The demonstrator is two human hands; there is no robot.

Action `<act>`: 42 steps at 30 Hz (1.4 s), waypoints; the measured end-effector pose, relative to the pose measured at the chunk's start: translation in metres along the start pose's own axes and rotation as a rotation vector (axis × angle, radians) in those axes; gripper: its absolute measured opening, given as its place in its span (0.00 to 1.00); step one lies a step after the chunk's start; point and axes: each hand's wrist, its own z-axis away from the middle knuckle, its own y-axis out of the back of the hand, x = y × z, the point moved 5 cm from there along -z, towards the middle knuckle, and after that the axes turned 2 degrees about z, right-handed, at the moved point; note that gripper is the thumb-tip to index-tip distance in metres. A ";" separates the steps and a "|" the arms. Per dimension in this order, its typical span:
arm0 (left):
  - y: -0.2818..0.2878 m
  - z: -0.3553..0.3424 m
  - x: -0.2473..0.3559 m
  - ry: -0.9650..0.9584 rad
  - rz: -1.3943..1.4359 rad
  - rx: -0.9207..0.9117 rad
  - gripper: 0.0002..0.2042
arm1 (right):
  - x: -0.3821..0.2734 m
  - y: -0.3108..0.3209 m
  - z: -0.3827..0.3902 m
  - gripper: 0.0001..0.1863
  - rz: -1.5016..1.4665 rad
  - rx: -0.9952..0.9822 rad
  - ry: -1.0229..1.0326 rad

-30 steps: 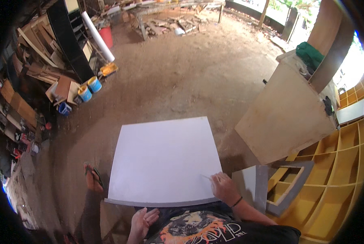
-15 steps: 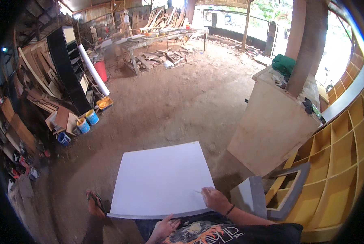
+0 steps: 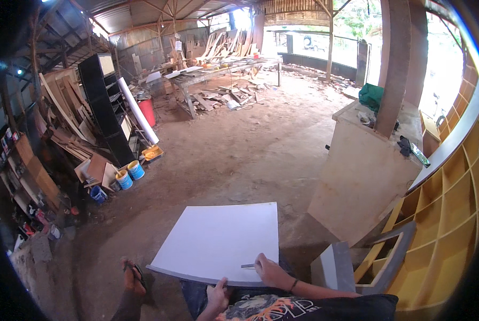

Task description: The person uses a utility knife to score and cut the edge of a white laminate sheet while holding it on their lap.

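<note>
A white rectangular board (image 3: pixel 223 235) with a grey edge strip along its near side rests over my lap. My left hand (image 3: pixel 217 297) grips that near edge, the thumb up against the grey strip and the fingers partly hidden. Above the board's near right part, my right hand (image 3: pixel 271 273) pinches a short thin grey stick-like tool (image 3: pixel 247 266), which points left. Whether its tip touches the white face, I cannot tell.
To the right stand a pale wooden cabinet (image 3: pixel 352 176), a grey-edged frame (image 3: pixel 394 257) and a yellow compartmented shelf unit (image 3: pixel 432 251). Paint buckets (image 3: pixel 124 180), a black shelf (image 3: pixel 103 107) and leaning planks are on the left. A workbench (image 3: pixel 223 72) stands far back on the dirt floor.
The board has turned, its far side shifting right. My left hand has gone from palm up beside the edge to gripping it. My right hand has moved slightly nearer, and more of the tool shows.
</note>
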 end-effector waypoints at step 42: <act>0.133 -0.070 0.165 -0.057 -0.443 0.016 0.21 | 0.141 0.052 -0.119 0.33 0.663 0.243 -0.309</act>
